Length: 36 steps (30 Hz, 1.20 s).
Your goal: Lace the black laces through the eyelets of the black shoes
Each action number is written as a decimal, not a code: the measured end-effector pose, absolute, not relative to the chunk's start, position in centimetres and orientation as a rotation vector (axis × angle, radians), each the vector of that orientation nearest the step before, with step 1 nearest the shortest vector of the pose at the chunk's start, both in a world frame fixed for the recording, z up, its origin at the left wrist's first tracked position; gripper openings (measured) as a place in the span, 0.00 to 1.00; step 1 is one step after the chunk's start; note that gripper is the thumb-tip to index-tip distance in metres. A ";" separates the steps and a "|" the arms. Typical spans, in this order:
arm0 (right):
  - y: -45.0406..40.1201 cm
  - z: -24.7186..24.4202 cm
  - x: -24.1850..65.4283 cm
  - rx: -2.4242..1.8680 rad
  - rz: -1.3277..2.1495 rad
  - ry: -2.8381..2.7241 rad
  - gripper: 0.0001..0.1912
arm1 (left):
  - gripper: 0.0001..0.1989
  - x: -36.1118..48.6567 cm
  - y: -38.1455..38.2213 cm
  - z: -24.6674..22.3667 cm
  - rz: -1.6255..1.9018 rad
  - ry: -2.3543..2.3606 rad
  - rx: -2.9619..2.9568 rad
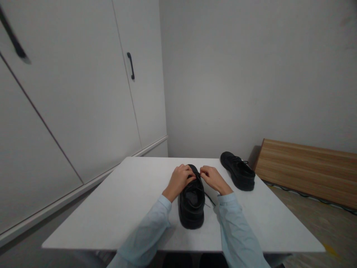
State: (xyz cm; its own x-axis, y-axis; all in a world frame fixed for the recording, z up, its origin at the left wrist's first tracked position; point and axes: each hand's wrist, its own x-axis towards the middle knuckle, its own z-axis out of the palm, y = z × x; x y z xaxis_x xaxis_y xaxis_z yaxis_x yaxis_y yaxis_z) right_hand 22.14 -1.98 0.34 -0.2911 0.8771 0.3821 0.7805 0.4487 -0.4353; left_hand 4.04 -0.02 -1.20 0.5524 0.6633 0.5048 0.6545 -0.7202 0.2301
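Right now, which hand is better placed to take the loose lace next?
Probably the right hand: it's nearer the loose lace; the left hand is at the opposite side of the near shoe.

Pale blue, wrinkled long sleeves (147,227)

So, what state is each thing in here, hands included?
Near shoe: upright, toe pointing away from the person.
Lace: one stretch trailing off the near shoe's right side.
Far shoe: upright, untouched; tied or not, too small to tell.
Left hand: fingers bent over the near shoe's front.
Right hand: fingers curled beside it; grip unclear.
Cupboard doors: shut.
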 end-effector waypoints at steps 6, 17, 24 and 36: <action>-1.8 0.1 22.4 -1.398 0.343 -2.072 0.11 | 0.05 4.0 0.0 -1.2 0.879 1.165 2.853; -2.2 -0.4 22.7 -1.238 0.904 -1.900 0.28 | 0.07 3.7 -0.2 -1.1 1.075 1.202 2.672; -2.6 0.1 22.6 -1.256 1.013 -1.925 0.28 | 0.09 3.5 -0.2 -0.7 1.379 0.868 1.864; -2.8 0.4 22.5 -1.153 0.996 -1.956 0.25 | 0.15 3.2 0.1 0.0 1.269 0.723 1.618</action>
State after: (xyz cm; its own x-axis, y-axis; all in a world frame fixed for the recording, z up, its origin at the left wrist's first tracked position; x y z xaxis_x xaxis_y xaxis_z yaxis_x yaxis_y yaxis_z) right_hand 22.53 -2.83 0.42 -0.4022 0.9031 0.1505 0.4094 0.3244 -0.8527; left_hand 3.19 0.11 0.02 0.2946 0.8646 0.4071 -0.0908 -0.3987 0.9126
